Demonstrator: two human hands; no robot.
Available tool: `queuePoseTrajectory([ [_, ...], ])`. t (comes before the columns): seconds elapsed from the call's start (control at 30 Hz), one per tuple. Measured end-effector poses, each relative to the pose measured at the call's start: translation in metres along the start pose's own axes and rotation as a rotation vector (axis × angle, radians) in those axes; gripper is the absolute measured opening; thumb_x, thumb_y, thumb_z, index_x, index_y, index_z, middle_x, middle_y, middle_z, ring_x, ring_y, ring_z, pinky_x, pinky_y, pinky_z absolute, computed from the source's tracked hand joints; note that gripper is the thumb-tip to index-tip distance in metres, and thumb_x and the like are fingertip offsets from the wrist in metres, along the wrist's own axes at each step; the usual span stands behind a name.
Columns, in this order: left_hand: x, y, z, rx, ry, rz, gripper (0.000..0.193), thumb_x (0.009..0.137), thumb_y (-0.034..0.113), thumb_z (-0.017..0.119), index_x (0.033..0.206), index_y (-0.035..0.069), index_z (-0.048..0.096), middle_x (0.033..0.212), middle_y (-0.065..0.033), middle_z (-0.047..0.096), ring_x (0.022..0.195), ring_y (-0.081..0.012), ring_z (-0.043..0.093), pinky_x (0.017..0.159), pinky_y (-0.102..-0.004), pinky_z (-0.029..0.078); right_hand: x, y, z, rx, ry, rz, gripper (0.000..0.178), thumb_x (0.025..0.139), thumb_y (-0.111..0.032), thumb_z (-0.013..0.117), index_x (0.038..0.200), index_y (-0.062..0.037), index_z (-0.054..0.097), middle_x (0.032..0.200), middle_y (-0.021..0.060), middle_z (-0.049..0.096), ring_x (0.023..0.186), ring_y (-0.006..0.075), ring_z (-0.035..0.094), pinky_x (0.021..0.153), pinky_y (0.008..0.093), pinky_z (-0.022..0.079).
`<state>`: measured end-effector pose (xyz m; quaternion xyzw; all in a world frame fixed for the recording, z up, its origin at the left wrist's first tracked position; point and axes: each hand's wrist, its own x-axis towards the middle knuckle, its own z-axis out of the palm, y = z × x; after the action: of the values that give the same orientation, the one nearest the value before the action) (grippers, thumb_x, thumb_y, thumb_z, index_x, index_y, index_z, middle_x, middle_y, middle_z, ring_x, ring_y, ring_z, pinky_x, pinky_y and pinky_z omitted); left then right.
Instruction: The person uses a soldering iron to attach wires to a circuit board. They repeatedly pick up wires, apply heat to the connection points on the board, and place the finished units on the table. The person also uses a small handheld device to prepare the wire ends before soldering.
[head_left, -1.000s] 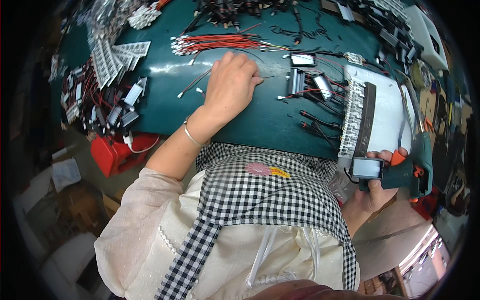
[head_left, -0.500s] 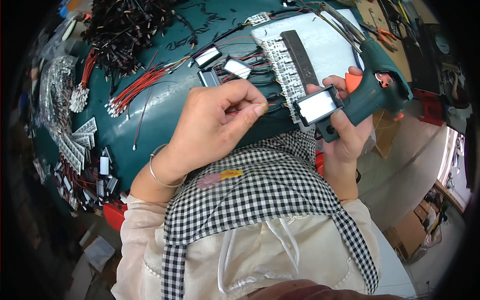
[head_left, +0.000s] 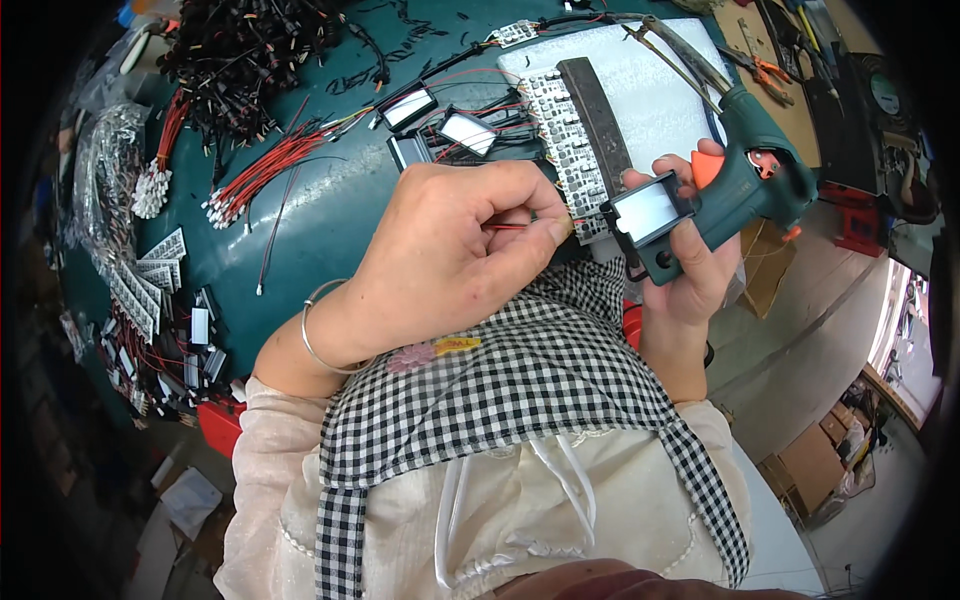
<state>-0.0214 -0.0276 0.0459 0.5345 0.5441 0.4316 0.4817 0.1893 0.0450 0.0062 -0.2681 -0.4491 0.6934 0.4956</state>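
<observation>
My left hand [head_left: 450,245] is closed in a pinch on thin red wires [head_left: 508,226], just left of the near end of a row of small white circuit boards [head_left: 562,130]. My right hand [head_left: 702,270] grips a green soldering gun [head_left: 740,195] with an orange trigger, its metal tip pointing up and left. The same hand holds a small black-framed display housing [head_left: 648,213] against the gun's handle, with thumb and fingers round it. A dark bar [head_left: 595,115] lies along the boards on a white foam block [head_left: 665,95]. My left fingertips partly hide the wire ends.
More display housings [head_left: 468,132] lie beyond my left hand. Bundled red wires [head_left: 250,180] and a heap of black cables [head_left: 240,70] cover the green table's [head_left: 330,215] left and back. Orange-handled pliers [head_left: 765,72] lie at the far right.
My left hand has moved right with the red wires, up to the near end of the board row. The display housing in my right hand has tilted slightly and shifted right.
</observation>
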Motion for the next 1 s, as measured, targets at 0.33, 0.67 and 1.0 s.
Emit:
queuePoseTrajectory([
  [0.33,0.001,0.000,0.002,0.003,0.036,0.023,0.005,0.087,0.001,0.064,0.082,-0.001,0.063,0.064,0.0058,0.052,0.055,0.0020,0.039,0.047,-0.0157,0.029,0.001,0.000,-0.003,-0.036,-0.019,0.000,0.076,0.079,-0.013,0.075,0.138,-0.0008,0.027,0.116,0.0257,0.055,0.102,0.0385,0.064,0.075,0.0380,0.058],
  [0.67,0.005,0.000,0.006,0.028,0.056,0.081,0.007,0.086,0.001,0.065,0.080,-0.002,0.063,0.063,0.0044,0.054,0.054,0.0015,0.042,0.046,-0.0162,0.032,-0.001,-0.001,0.001,-0.069,0.008,-0.001,0.081,0.076,-0.012,0.078,0.138,-0.0019,0.027,0.115,0.0222,0.056,0.102,0.0361,0.065,0.070,0.0334,0.058],
  [1.0,0.008,-0.019,0.024,-0.271,0.077,0.119,0.030,0.088,-0.001,0.050,0.118,-0.004,0.046,0.088,-0.0051,0.051,0.054,-0.0025,0.042,0.051,-0.0186,0.035,-0.001,0.002,0.008,-0.039,-0.031,0.054,0.086,0.074,-0.015,0.082,0.139,-0.0026,0.027,0.113,0.0210,0.057,0.101,0.0330,0.065,0.069,0.0307,0.058],
])
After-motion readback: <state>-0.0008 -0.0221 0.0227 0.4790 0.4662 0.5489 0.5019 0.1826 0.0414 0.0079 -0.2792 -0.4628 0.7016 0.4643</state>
